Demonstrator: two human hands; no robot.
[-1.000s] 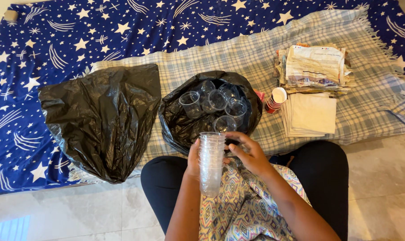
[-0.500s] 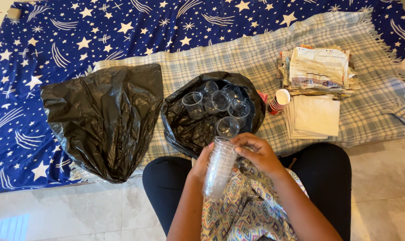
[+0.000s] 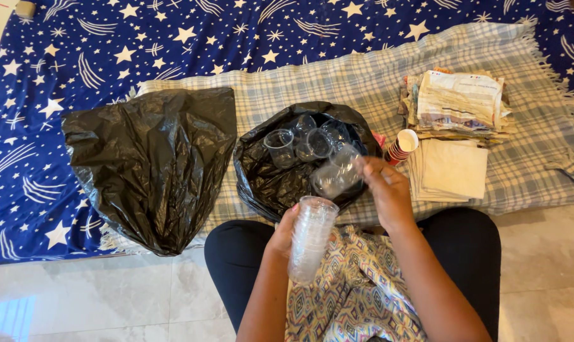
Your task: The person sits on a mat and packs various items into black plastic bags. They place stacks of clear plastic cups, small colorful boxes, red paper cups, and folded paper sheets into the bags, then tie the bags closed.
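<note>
Left hand (image 3: 285,233): wrapped around the cup stack (image 3: 310,237), low in the middle of the frame; the stack is held tilted over the lap.
Right hand (image 3: 383,190): a single cup (image 3: 336,176) is pinched at its side by the fingertips, just right of the middle of the frame.
Cup: held on its side over the near edge of the open bag (image 3: 280,183), mouth turned to the left.
Open bag: black, in the middle of the frame; more clear cups (image 3: 302,142) are seen lying loose inside it.
Other bag (image 3: 151,161): black, closed and puffy, left of the middle, on the checked cloth (image 3: 363,76).
Upper right: a paper pile (image 3: 459,104), flat tan sheets (image 3: 453,168) below it, and a red cup stack (image 3: 402,145) lying beside them.
Blanket (image 3: 59,57): blue with stars, spread under it all.
How the cups handle: likely very light, thin and easy to crush; the plastic looks smooth and slippery. A soft hold around the side near the rim is best, not a hard squeeze.
What has changed: half a second ago both hands were together at the top of the stack. Now the right hand has been moved up and right to the bag, with one cup held apart from the stack.
</note>
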